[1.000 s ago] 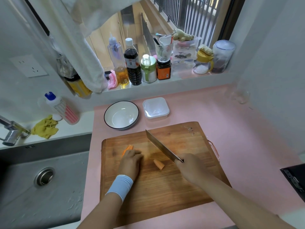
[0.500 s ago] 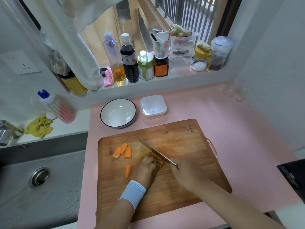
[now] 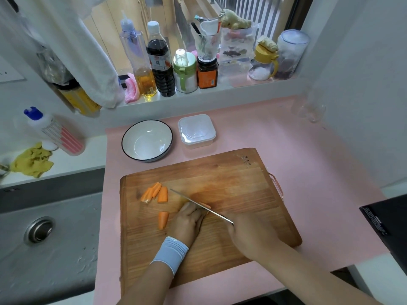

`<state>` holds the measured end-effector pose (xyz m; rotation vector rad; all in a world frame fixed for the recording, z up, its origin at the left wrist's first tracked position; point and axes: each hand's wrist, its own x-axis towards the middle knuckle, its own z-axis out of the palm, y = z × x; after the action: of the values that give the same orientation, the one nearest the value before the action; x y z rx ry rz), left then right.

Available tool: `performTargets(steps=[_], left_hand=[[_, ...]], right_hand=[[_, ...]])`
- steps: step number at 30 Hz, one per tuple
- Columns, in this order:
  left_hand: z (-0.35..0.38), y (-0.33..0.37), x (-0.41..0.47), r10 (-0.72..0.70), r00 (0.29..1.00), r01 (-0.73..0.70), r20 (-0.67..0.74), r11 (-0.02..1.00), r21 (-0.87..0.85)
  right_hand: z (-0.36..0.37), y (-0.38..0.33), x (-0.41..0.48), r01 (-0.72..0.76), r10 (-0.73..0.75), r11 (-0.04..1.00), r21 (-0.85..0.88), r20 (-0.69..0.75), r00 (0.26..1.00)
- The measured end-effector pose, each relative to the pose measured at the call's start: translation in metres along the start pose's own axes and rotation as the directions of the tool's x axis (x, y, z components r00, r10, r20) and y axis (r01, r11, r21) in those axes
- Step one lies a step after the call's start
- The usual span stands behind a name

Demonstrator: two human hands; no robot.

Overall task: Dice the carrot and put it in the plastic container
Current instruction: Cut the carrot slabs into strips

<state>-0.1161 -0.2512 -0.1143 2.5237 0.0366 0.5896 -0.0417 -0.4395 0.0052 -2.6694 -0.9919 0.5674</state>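
Note:
On the wooden cutting board (image 3: 231, 183) lie several carrot pieces: a cluster (image 3: 155, 192) at the upper left and a single piece (image 3: 163, 220) below it. My left hand (image 3: 189, 219), with a pale blue wristband, holds down another carrot piece (image 3: 207, 206), mostly hidden under its curled fingers. My right hand (image 3: 248, 234) grips the handle of a cleaver (image 3: 198, 204). Its blade stands edge-down right against my left fingers. The white plastic container (image 3: 196, 130) stands open beyond the board.
A white bowl with a dark rim (image 3: 147, 140) sits left of the container. Bottles and jars (image 3: 160, 67) line the window sill. The sink (image 3: 39, 230) lies to the left. A black appliance (image 3: 387, 225) is at the right edge, a clear glass (image 3: 310, 108) in the far right corner.
My left hand has left the carrot pieces at the upper left and moved right onto the piece by the knife. The cleaver has come down from a raised tilt against that piece.

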Motion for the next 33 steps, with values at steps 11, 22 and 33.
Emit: performTargets(steps=[11, 22, 33], left_hand=[[0.001, -0.002, 0.001, -0.035, 0.999, 0.035, 0.015, 0.999, -0.013], [-0.002, 0.003, 0.003, -0.045, 0.999, 0.045, 0.005, 0.999, -0.018], [-0.004, 0.006, 0.003, -0.024, 0.999, 0.023, -0.026, 0.999, -0.030]], right_hand=[[0.003, 0.011, 0.028, -0.123, 0.106, 0.986, 0.114, 0.146, 0.984], [0.006, 0.004, 0.018, -0.081, 0.067, 0.989, 0.123, 0.107, 0.992], [0.010, 0.012, 0.002, -0.013, 0.009, 0.999, 0.052, 0.068, 0.998]])
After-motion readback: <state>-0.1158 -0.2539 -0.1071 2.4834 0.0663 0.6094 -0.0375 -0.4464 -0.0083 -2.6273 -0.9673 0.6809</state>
